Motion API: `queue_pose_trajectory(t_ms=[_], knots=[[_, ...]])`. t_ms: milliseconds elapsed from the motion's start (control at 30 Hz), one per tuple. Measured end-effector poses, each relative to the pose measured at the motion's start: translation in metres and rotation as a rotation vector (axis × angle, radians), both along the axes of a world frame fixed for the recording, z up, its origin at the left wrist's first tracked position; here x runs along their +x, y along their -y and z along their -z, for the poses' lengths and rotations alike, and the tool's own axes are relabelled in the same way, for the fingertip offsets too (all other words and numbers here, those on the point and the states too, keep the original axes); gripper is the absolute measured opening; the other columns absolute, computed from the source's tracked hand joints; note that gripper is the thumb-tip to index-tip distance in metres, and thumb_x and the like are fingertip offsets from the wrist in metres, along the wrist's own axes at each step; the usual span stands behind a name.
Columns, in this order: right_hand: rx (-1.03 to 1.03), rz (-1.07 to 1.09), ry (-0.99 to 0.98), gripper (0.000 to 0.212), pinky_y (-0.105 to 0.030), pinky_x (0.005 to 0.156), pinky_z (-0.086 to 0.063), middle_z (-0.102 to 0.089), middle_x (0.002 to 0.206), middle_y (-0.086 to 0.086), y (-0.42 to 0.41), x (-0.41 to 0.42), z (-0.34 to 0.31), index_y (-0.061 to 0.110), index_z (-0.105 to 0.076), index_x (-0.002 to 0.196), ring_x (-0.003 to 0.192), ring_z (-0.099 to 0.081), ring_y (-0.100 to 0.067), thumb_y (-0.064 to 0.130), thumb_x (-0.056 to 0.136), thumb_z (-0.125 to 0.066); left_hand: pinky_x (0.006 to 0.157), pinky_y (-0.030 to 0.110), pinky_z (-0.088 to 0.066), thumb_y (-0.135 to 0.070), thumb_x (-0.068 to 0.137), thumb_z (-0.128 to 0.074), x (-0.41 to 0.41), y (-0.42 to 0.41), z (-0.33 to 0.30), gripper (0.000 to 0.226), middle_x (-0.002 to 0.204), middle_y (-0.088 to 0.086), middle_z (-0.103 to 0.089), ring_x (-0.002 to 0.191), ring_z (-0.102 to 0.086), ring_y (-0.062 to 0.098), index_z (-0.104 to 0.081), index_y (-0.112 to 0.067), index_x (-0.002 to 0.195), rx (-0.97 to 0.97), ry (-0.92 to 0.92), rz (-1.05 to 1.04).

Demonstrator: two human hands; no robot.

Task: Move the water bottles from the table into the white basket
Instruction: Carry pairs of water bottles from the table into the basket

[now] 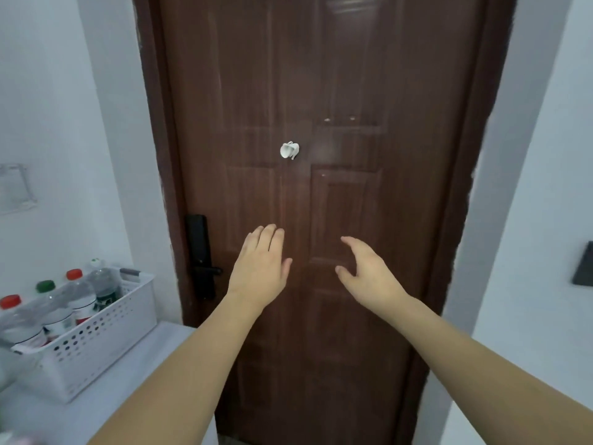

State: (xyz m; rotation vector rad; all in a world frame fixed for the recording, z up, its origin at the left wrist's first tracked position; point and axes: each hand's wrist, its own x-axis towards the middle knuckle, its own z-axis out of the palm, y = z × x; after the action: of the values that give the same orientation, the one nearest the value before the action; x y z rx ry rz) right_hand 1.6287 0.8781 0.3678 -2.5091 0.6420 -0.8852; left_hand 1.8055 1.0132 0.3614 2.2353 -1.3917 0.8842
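Observation:
A white perforated basket (106,329) stands on the white table (128,380) at the lower left. Several clear water bottles (80,297) with red, green and white caps stand inside it. My left hand (260,268) and my right hand (369,271) are both raised in front of the door, well to the right of the basket. Their fingers are straight or relaxed and neither hand holds anything.
A dark brown door (321,155) fills the middle of the view, with a black lock and handle (200,255) at its left and a small white hook (289,150) at its centre. White walls stand on both sides. A dark panel (584,264) hangs on the right wall.

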Motion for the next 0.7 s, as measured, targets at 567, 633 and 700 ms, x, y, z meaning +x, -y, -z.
queue_pose_trajectory(t_ms=[567, 633, 700], knots=[[-0.023, 0.143, -0.064, 0.060, -0.027, 0.112, -0.024, -0.030, 0.157, 0.004, 0.077, -0.295, 0.026, 0.022, -0.028, 0.150, 0.142, -0.032, -0.016, 0.030, 0.097, -0.054, 0.117, 0.040, -0.027, -0.036, 0.097, -0.054, -0.266, 0.087, 0.013, 0.057, 0.151, 0.009, -0.040, 0.142, -0.033, 0.027, -0.039, -0.010, 0.146, 0.007, -0.041, 0.044], [-0.017, 0.147, -0.098, 0.059, -0.028, 0.113, -0.024, -0.029, 0.157, 0.003, 0.093, -0.338, 0.035, 0.021, -0.027, 0.150, 0.142, -0.031, -0.016, 0.029, 0.097, -0.053, 0.117, 0.040, -0.027, -0.036, 0.097, -0.054, -0.308, 0.103, 0.021, 0.058, 0.152, 0.009, -0.040, 0.142, -0.032, 0.028, -0.039, -0.009, 0.146, 0.019, -0.050, 0.052], [0.009, 0.158, -0.122, 0.059, -0.031, 0.114, -0.025, -0.028, 0.158, 0.003, 0.106, -0.373, 0.040, 0.021, -0.027, 0.150, 0.143, -0.030, -0.017, 0.029, 0.098, -0.053, 0.117, 0.040, -0.027, -0.036, 0.097, -0.054, -0.343, 0.117, 0.026, 0.058, 0.152, 0.010, -0.040, 0.142, -0.032, 0.028, -0.039, -0.009, 0.146, 0.032, -0.057, 0.059]])
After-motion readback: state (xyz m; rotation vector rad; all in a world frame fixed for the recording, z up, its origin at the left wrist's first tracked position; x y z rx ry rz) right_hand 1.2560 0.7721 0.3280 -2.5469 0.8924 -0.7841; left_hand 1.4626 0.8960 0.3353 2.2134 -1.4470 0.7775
